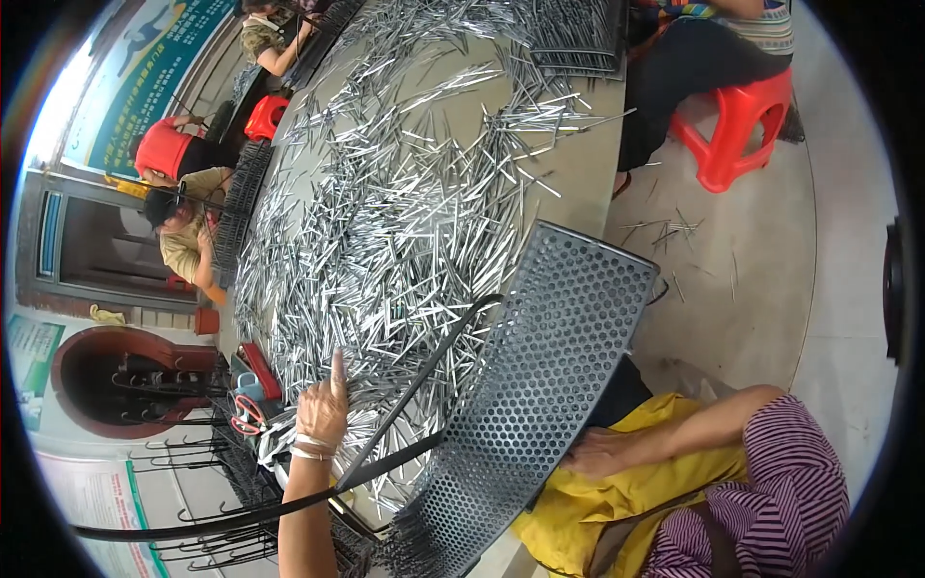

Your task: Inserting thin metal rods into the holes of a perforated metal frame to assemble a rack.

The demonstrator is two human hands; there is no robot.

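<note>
Our perforated blk rack lies slanted by the edge of the worktop, w/ dark pins bunched at its lower-left end. Loose silver metal sticks are heaped L of the rack and on past its far end.

Our L hand is over the heap, L of the rack, index finger out, others curled; can't tell if it's pinching a stick. Our R hand is just R of the rack on yellow cloth; fingertips part-hidden, so can't tell if it grips anything. Hands well apart, rack btwn.

Farther L of the rack: red-handled scissors nr a blue cup. Beyond the rack's far end, to its R: a red stool w/ a seated person, plus scattered sticks on the floor.
</note>
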